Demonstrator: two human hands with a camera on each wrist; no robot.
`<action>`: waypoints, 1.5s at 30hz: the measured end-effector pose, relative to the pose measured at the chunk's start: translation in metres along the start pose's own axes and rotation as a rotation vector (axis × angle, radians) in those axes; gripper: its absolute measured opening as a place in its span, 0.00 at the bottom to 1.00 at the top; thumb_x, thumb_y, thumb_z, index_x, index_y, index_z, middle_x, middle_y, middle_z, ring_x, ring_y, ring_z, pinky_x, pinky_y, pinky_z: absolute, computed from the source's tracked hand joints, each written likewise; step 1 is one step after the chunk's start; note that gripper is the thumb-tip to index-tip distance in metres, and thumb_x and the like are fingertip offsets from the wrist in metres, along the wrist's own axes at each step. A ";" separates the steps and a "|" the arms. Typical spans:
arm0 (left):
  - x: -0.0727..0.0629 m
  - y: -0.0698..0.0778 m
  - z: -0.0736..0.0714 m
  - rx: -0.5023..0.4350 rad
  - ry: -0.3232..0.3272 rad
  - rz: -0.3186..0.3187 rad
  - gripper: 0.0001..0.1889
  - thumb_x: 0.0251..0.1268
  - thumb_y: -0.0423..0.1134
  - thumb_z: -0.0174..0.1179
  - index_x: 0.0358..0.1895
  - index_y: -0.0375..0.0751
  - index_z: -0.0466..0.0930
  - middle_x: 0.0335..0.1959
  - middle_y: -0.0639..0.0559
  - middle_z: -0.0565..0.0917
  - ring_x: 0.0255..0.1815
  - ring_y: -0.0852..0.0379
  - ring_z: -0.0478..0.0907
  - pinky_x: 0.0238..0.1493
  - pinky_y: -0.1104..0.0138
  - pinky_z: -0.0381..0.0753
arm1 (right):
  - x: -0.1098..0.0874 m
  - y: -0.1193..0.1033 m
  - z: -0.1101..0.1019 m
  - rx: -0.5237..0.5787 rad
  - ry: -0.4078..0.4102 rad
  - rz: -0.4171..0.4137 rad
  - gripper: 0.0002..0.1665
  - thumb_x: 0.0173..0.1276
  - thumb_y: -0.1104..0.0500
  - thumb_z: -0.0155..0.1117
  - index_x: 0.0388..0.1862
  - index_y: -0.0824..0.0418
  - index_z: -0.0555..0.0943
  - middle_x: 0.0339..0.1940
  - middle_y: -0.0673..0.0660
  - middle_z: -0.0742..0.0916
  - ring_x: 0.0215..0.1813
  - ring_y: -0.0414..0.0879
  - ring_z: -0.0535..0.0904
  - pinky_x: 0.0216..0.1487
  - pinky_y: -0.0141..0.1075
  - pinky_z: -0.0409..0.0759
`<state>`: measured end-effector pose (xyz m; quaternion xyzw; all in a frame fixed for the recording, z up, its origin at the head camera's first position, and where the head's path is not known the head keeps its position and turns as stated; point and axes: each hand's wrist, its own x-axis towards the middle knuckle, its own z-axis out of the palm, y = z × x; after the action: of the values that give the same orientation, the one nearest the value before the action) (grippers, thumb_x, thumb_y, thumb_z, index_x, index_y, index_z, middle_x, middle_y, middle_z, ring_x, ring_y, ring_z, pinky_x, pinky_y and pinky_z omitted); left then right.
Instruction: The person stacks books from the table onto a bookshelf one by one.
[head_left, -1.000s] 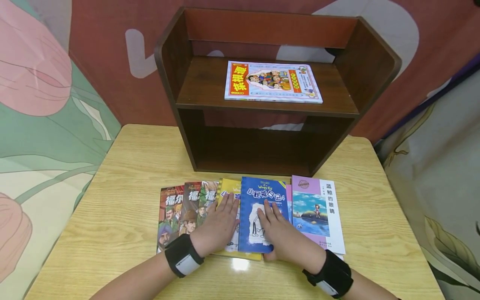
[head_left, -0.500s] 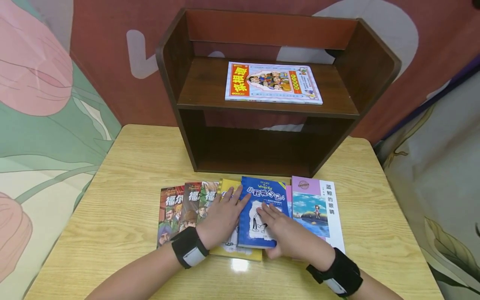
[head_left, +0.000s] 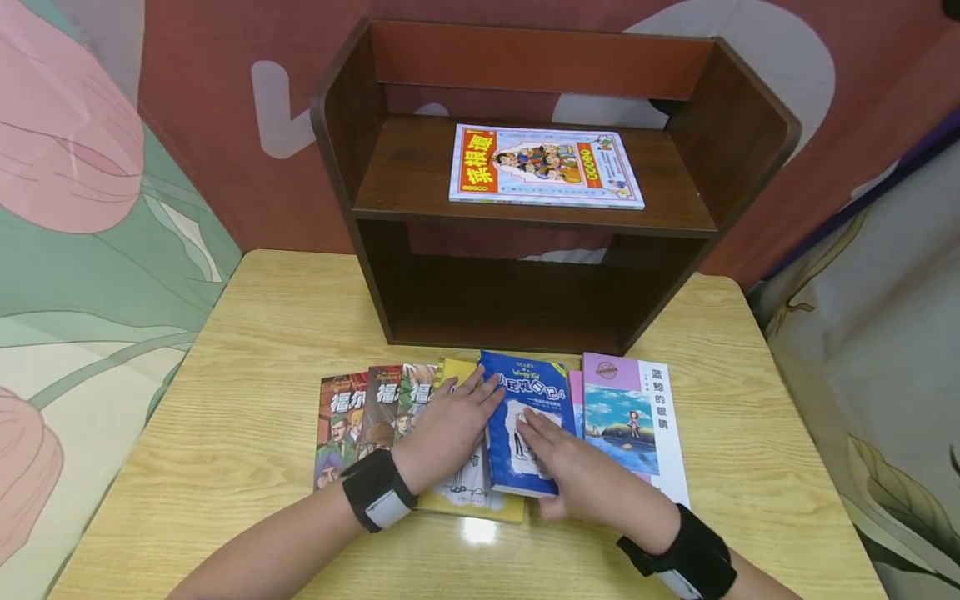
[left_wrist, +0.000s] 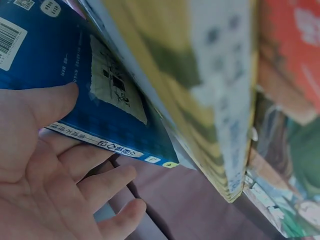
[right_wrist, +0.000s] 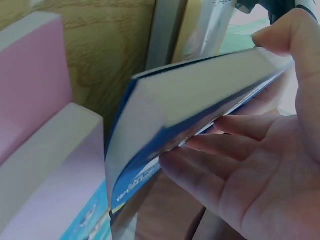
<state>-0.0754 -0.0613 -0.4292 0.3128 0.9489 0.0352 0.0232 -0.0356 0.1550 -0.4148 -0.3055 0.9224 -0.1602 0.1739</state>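
A blue Diary of a Wimpy Kid book (head_left: 510,437) is between both hands, slightly turned and raised off the row of books. My left hand (head_left: 450,429) grips its spine side; in the left wrist view the thumb lies on the back cover (left_wrist: 55,65) and the fingers pass the spine. The right hand (head_left: 588,471) pinches the opposite side, fingertips on the front cover and thumb near the lower page edge, as the right wrist view shows. Beneath the left hand lies a yellow book (head_left: 483,496), partly covered.
Three overlapping comic-style books, the outermost red (head_left: 341,429), lie at the left. A pink-and-white book (head_left: 622,425) overlaps another at the right. Behind stands a dark brown bookshelf (head_left: 536,218), with a colourful book (head_left: 547,165) flat on its upper shelf. Wooden table (head_left: 247,350) surrounds them.
The left hand has shifted right, from the yellow book onto the blue book's left side. The blue book has lifted and turned slightly, its lower end swinging right. The right hand has moved slightly right.
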 end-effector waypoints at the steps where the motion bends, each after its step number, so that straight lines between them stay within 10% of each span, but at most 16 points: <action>1: -0.001 0.000 -0.001 -0.006 0.007 0.003 0.23 0.74 0.48 0.44 0.68 0.48 0.67 0.72 0.52 0.64 0.75 0.50 0.54 0.68 0.48 0.63 | -0.001 0.000 -0.001 -0.002 -0.003 0.003 0.57 0.47 0.46 0.73 0.74 0.58 0.59 0.76 0.58 0.59 0.74 0.55 0.58 0.67 0.49 0.66; 10: -0.008 0.000 -0.011 0.007 0.190 0.074 0.19 0.68 0.46 0.55 0.59 0.44 0.78 0.63 0.47 0.76 0.67 0.51 0.70 0.67 0.55 0.67 | -0.008 -0.001 -0.007 -0.035 0.036 0.030 0.56 0.44 0.56 0.71 0.74 0.57 0.58 0.75 0.56 0.62 0.74 0.51 0.60 0.68 0.49 0.67; 26: -0.009 0.019 -0.016 0.119 0.438 0.003 0.19 0.57 0.55 0.63 0.44 0.46 0.86 0.43 0.52 0.87 0.47 0.54 0.84 0.58 0.54 0.73 | -0.010 -0.028 -0.020 -0.093 0.215 0.130 0.37 0.59 0.54 0.66 0.66 0.67 0.70 0.65 0.65 0.75 0.66 0.59 0.71 0.65 0.54 0.69; 45: -0.009 0.025 -0.019 0.090 0.465 0.017 0.24 0.45 0.67 0.65 0.20 0.49 0.79 0.15 0.59 0.79 0.19 0.61 0.76 0.47 0.62 0.75 | -0.006 -0.032 -0.021 -0.330 0.218 0.158 0.26 0.55 0.74 0.64 0.55 0.73 0.77 0.54 0.70 0.81 0.56 0.61 0.79 0.56 0.49 0.78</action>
<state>-0.0550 -0.0475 -0.4084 0.3049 0.9267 0.0640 -0.2103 -0.0237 0.1383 -0.3819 -0.2373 0.9706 -0.0248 0.0326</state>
